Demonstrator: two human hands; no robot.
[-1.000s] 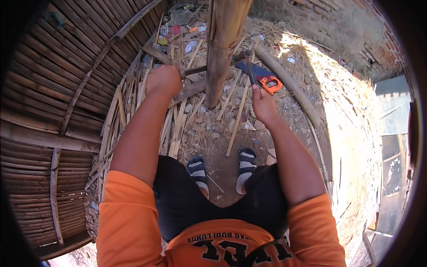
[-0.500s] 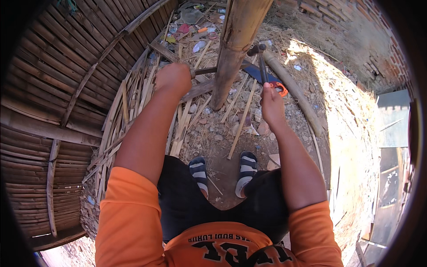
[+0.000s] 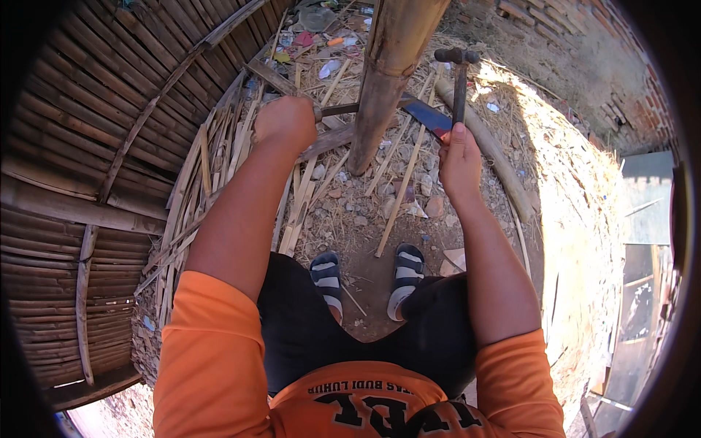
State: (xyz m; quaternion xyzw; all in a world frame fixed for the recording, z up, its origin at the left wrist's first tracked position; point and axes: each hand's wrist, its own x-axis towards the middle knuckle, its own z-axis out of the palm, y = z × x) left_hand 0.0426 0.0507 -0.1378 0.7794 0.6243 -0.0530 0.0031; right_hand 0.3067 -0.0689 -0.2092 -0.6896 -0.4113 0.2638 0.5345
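Closed around the handle of a long, dark-bladed knife (image 3: pixel 340 109) is my left hand (image 3: pixel 286 125). The blade points right and passes behind an upright bamboo pole (image 3: pixel 394 55), with a bit of it showing on the far side. Whether it has cut into the pole I cannot tell. My right hand (image 3: pixel 461 164) grips a hammer (image 3: pixel 459 87) by its handle, the dark head up and to the right of the pole, touching nothing. A handsaw (image 3: pixel 426 117) with a bluish blade lies on the ground beyond; my right hand covers most of its orange handle.
Several split bamboo strips (image 3: pixel 217 171) are piled along the slatted bamboo wall (image 3: pixel 80 131) on the left. A thick round stick (image 3: pixel 504 168) lies right of the saw. Stones, straw and litter cover the ground around my sandals (image 3: pixel 326 274). A brick wall (image 3: pixel 569 44) stands far right.
The hammer has swung up and to the right, away from the pole and knife, with my right hand rising slightly. My left hand stays nearly still on the knife.
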